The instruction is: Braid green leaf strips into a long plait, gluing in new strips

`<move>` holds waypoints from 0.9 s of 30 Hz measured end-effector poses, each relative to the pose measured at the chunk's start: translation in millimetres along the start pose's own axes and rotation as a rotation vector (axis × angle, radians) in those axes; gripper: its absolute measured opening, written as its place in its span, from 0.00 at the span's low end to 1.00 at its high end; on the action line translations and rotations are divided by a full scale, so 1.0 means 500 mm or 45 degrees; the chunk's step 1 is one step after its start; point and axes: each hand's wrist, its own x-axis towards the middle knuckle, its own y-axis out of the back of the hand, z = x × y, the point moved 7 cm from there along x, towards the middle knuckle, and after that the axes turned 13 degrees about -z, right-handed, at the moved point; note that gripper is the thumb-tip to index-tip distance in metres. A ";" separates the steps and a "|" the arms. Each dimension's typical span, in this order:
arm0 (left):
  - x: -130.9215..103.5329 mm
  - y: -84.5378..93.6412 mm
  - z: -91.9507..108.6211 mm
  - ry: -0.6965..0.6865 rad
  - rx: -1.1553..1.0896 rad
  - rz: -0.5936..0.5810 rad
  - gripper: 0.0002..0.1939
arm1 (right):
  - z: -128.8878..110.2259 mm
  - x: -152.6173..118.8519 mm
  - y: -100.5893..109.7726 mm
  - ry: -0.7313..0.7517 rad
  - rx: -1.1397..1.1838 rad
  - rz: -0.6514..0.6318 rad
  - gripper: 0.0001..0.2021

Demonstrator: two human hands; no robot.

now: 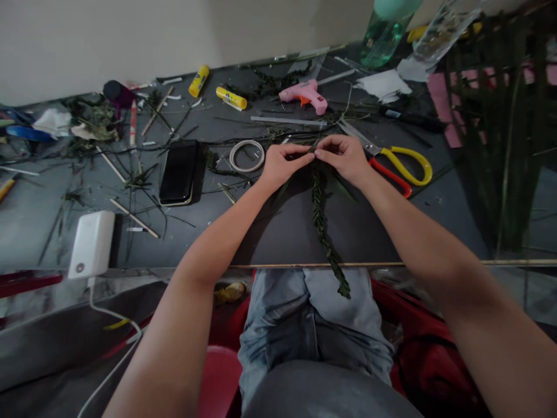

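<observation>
A dark green braid of leaf strips point(319, 217) hangs from my fingertips, runs toward me over the dark table and drops past its front edge above my lap. My left hand point(285, 165) pinches the braid's upper end between thumb and fingers. From the other side my right hand point(343, 155) pinches the same end, the fingertips of both hands nearly touching. Loose leaf strips stick out beneath the hands. Scissors with one yellow and one red handle point(402, 167) lie just right of my right hand. A roll of tape point(246, 157) lies left of my left hand.
A phone point(178, 173) and a white power bank point(92, 244) with a cable are at left. Behind my hands lie a pink glue gun point(304, 94), yellow glue sticks point(231, 98) and leaf scraps. Bottles point(387, 35) stand at back right, near long hanging leaves point(505, 145).
</observation>
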 end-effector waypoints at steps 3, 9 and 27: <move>0.000 0.000 0.007 -0.016 0.031 -0.009 0.10 | 0.003 0.000 0.003 -0.010 -0.026 0.016 0.14; -0.001 -0.001 0.007 0.001 0.078 -0.003 0.10 | 0.010 -0.001 0.007 0.000 -0.070 0.037 0.13; -0.001 -0.001 0.015 0.027 0.089 -0.013 0.13 | 0.012 -0.001 0.009 -0.027 -0.034 0.044 0.14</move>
